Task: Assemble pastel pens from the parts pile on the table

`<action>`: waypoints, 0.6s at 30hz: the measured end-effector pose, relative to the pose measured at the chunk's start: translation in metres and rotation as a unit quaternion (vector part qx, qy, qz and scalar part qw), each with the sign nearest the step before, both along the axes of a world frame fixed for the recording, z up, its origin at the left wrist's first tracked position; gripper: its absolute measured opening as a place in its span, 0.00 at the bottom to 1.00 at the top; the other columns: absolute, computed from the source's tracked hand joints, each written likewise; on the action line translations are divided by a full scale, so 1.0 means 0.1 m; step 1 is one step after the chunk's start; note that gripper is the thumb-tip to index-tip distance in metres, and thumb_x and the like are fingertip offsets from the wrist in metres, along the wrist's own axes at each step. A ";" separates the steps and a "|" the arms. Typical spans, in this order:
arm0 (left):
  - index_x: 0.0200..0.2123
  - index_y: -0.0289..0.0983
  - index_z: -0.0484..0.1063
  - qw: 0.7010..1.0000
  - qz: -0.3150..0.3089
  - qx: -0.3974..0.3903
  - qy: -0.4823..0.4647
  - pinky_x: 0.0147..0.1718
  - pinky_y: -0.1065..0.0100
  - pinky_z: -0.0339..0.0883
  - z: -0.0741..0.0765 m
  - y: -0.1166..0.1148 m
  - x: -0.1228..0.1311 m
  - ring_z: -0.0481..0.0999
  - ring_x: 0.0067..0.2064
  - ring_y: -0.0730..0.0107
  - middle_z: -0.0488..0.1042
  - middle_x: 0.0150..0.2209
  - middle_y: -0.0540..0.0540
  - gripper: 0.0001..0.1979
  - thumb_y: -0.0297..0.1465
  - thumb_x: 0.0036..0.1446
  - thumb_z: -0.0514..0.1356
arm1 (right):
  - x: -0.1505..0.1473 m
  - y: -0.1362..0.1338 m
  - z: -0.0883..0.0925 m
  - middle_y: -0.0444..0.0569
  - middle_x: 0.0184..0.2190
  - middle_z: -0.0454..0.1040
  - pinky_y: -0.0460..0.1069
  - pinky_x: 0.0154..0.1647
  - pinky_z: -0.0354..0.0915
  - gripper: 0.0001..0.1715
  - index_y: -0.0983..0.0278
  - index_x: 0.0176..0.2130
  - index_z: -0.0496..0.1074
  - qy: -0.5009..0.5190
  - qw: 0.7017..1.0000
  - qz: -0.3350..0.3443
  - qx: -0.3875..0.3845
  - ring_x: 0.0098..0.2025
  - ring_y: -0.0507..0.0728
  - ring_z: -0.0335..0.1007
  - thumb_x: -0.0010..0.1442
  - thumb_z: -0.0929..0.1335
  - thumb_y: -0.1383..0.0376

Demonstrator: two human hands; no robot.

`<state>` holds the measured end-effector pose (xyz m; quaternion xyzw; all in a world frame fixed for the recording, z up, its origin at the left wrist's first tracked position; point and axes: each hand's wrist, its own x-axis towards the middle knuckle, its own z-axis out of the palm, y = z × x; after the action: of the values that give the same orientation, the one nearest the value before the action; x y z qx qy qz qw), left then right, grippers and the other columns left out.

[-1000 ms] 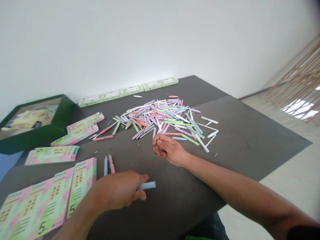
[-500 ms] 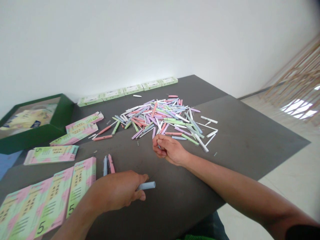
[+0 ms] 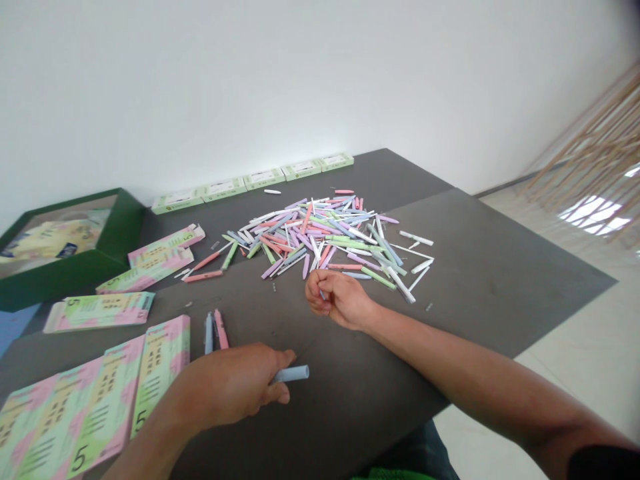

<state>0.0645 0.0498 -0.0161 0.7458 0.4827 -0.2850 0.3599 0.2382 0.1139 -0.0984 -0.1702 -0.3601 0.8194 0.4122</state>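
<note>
My left hand (image 3: 245, 380) grips a light blue pen barrel (image 3: 294, 373) between thumb and fingers, its open hollow end pointing right. Beyond that hand lie a blue pen (image 3: 209, 333) and a pink pen (image 3: 221, 329), side by side on the table. My right hand (image 3: 337, 299) is curled closed at the near edge of a big heap of pastel pen parts (image 3: 325, 233). A small bluish piece (image 3: 323, 294) shows between its fingers; the rest of it is hidden, so its kind is unclear.
Printed pastel pen boxes (image 3: 100, 400) lie at the near left, with several more boxes (image 3: 160, 267) beyond. A green box (image 3: 113, 233) with packets inside stands at the far left. Flat light-green boxes (image 3: 220, 189) line the wall. The dark table (image 3: 500, 267) ends at right.
Both hands stay nearly in place. My right hand has turned slightly, so more of the bluish piece shows. The whole view has shifted a little.
</note>
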 end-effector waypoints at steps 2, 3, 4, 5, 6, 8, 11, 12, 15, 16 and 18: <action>0.54 0.39 0.65 1.000 0.004 -0.007 -0.007 0.23 0.71 0.63 -0.01 -0.01 -0.01 0.76 0.30 0.64 0.77 0.37 0.45 0.22 0.34 0.54 0.52 | 0.00 0.01 0.00 0.41 0.17 0.57 0.44 0.18 0.41 0.06 0.67 0.21 0.62 0.004 1.000 0.000 -0.007 0.17 0.46 0.44 0.42 0.59 0.75; 0.53 0.40 0.65 1.000 0.007 -0.009 -0.011 0.23 0.71 0.63 -0.02 -0.01 -0.02 0.76 0.29 0.64 0.78 0.37 0.45 0.22 0.34 0.55 0.52 | 0.01 0.01 -0.01 0.42 0.17 0.57 0.44 0.18 0.41 0.06 0.67 0.20 0.62 0.009 1.000 -0.001 -0.010 0.17 0.46 0.45 0.41 0.59 0.75; 0.52 0.40 0.66 1.000 0.009 -0.008 -0.014 0.23 0.71 0.63 -0.04 -0.01 -0.02 0.76 0.29 0.64 0.78 0.36 0.45 0.21 0.35 0.55 0.52 | 0.01 0.02 -0.02 0.42 0.18 0.58 0.44 0.18 0.41 0.06 0.67 0.20 0.62 0.013 1.000 -0.002 -0.015 0.17 0.46 0.45 0.40 0.59 0.76; 0.52 0.40 0.66 1.000 0.008 -0.005 -0.014 0.22 0.71 0.63 -0.05 -0.01 -0.03 0.76 0.29 0.63 0.78 0.35 0.45 0.21 0.36 0.55 0.51 | 0.01 0.02 -0.03 0.42 0.18 0.59 0.44 0.19 0.42 0.07 0.67 0.20 0.62 0.016 1.000 -0.005 -0.022 0.17 0.46 0.46 0.40 0.59 0.76; 0.52 0.40 0.67 1.000 0.006 0.000 -0.013 0.22 0.71 0.63 -0.05 -0.02 -0.04 0.76 0.29 0.63 0.78 0.35 0.45 0.20 0.36 0.56 0.51 | 0.01 0.03 -0.05 0.43 0.19 0.60 0.43 0.19 0.43 0.07 0.67 0.21 0.63 0.017 0.999 -0.007 -0.032 0.18 0.46 0.46 0.40 0.59 0.75; 0.52 0.39 0.66 1.000 0.003 0.003 -0.014 0.22 0.72 0.63 -0.06 -0.02 -0.05 0.76 0.30 0.63 0.78 0.36 0.45 0.21 0.35 0.55 0.52 | 0.01 0.05 -0.07 0.43 0.21 0.62 0.43 0.20 0.46 0.07 0.67 0.24 0.65 0.010 0.998 -0.003 -0.062 0.18 0.46 0.48 0.43 0.59 0.74; 0.53 0.40 0.65 1.000 0.006 -0.008 -0.021 0.22 0.72 0.62 -0.05 -0.01 -0.03 0.76 0.29 0.65 0.78 0.38 0.47 0.21 0.33 0.55 0.52 | 0.02 0.08 -0.10 0.44 0.23 0.64 0.43 0.21 0.50 0.09 0.67 0.29 0.67 0.000 0.995 0.008 -0.103 0.20 0.47 0.53 0.46 0.59 0.71; 0.53 0.40 0.64 1.000 0.008 -0.011 -0.019 0.22 0.72 0.62 -0.04 -0.01 -0.03 0.76 0.29 0.65 0.78 0.38 0.47 0.21 0.32 0.56 0.52 | 0.02 0.08 -0.10 0.44 0.23 0.65 0.43 0.22 0.51 0.11 0.67 0.30 0.67 -0.002 0.994 0.010 -0.109 0.21 0.47 0.55 0.45 0.60 0.71; 0.52 0.39 0.65 1.000 0.006 -0.015 -0.018 0.22 0.72 0.62 -0.01 0.00 0.00 0.76 0.29 0.65 0.78 0.37 0.46 0.20 0.33 0.56 0.52 | 0.02 0.09 -0.10 0.45 0.25 0.68 0.43 0.22 0.52 0.17 0.67 0.32 0.67 -0.037 0.994 -0.001 -0.105 0.23 0.48 0.58 0.39 0.60 0.76; 0.52 0.38 0.66 1.000 0.007 -0.021 -0.019 0.22 0.72 0.62 -0.01 0.00 0.01 0.76 0.29 0.65 0.78 0.36 0.46 0.19 0.33 0.56 0.52 | 0.01 0.08 -0.10 0.45 0.26 0.69 0.42 0.22 0.53 0.19 0.67 0.31 0.67 -0.059 0.993 -0.008 -0.100 0.23 0.48 0.59 0.37 0.59 0.77; 0.52 0.38 0.66 0.999 0.014 -0.040 -0.017 0.21 0.73 0.61 0.00 0.02 0.02 0.76 0.29 0.65 0.78 0.36 0.46 0.19 0.33 0.56 0.52 | 0.00 0.08 -0.10 0.46 0.25 0.71 0.42 0.22 0.54 0.18 0.67 0.30 0.66 -0.102 0.990 -0.022 -0.093 0.22 0.47 0.60 0.36 0.59 0.78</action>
<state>0.0665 0.0516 -0.0165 0.7288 0.4747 -0.2864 0.4018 0.2377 0.1216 -0.1087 -0.2986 -0.3183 0.8186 0.3733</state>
